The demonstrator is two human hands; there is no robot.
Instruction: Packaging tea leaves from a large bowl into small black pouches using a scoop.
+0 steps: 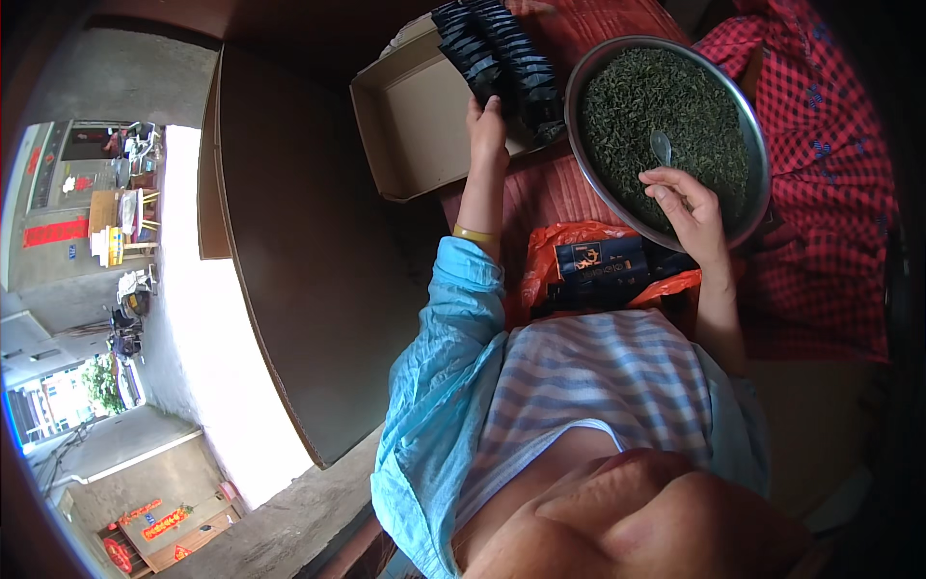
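Observation:
My left hand (487, 134) is at the near end of a row of dark foil pouches (470, 54), its thumb and fingers on the closest one. The pouches stand packed in two rows at the right side of a shallow cardboard box (416, 123). My right hand (687, 206) is over the near part of a large steel basin (576, 155) of dried green leaves (651, 94), fingers bent around the handle end of a clear plastic spoon (660, 147). The spoon's bowl lies on or just above the leaves.
An orange plastic bag (539, 250) with dark printed packets (604, 264) lies between my body and the basin. A red checked cloth (817, 188) hangs at the right. A large cardboard panel (311, 239) stands at the left. Beneath the box and basin is a red cover (550, 184).

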